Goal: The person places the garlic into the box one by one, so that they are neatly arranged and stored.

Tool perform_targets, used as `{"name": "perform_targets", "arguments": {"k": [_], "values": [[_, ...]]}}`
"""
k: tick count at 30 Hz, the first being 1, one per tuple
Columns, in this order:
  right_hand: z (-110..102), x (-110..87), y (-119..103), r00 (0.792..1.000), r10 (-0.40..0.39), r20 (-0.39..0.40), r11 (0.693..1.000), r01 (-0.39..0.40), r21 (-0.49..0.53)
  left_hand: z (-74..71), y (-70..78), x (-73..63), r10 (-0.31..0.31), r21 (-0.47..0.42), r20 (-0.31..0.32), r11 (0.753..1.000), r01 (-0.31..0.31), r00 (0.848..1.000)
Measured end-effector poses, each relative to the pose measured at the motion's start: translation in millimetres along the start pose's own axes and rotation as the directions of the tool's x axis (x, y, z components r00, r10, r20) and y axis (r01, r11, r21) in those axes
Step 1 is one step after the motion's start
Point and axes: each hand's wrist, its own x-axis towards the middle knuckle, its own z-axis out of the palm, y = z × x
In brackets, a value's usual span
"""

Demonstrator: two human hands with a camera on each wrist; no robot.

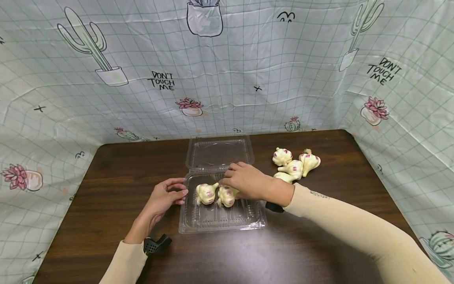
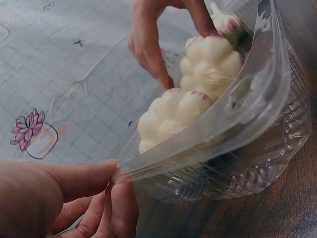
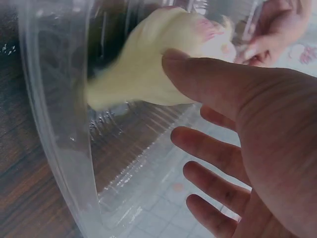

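A clear plastic clamshell container (image 1: 223, 217) lies open on the table, two garlic bulbs in its base. My left hand (image 1: 164, 199) pinches its left rim between thumb and finger, as the left wrist view shows. Beside that rim lies one garlic bulb (image 1: 206, 194), its stem pointing right. My right hand (image 1: 248, 181) reaches over the base and holds the second garlic bulb (image 1: 227, 197). In the right wrist view, the thumb (image 3: 208, 77) rests against this bulb, while the other fingers spread away from it; the far contact is partly hidden.
Behind the base stands the container's hinged lid (image 1: 218, 154), tipped back. Several more garlic bulbs (image 1: 309, 161) cluster on the dark wooden table (image 1: 134, 161) to the right, partly behind my right wrist. A patterned sheet (image 1: 227, 79) surrounds the table's back and sides.
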Motion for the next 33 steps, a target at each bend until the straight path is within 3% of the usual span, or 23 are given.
{"name": "perform_targets", "arguments": {"k": [9,13,23,33], "values": [[-10.1,-26.7,8.2,0.995,0.080,-0.054,0.991,-0.073,0.112,1.8,0.2,-1.1,-0.002,0.004,-0.005,1.000,0.002,1.000],[-11.4,-45.3,16.2,0.986,0.121,-0.115,0.983,-0.103,0.153,2.6,0.7,-2.3,-0.007,0.010,-0.014,1.000,0.007,1.000],[8.6,-99.4,33.0,0.924,0.253,-0.288,0.950,-0.181,0.253,1.8,-0.7,-2.9,-0.007,0.014,-0.020,1.000,0.008,1.000],[31.2,-139.8,46.2,0.874,0.355,-0.332,0.919,-0.263,0.293,1.7,-0.6,-3.1,-0.009,0.019,-0.026,1.000,0.010,1.000]]}}
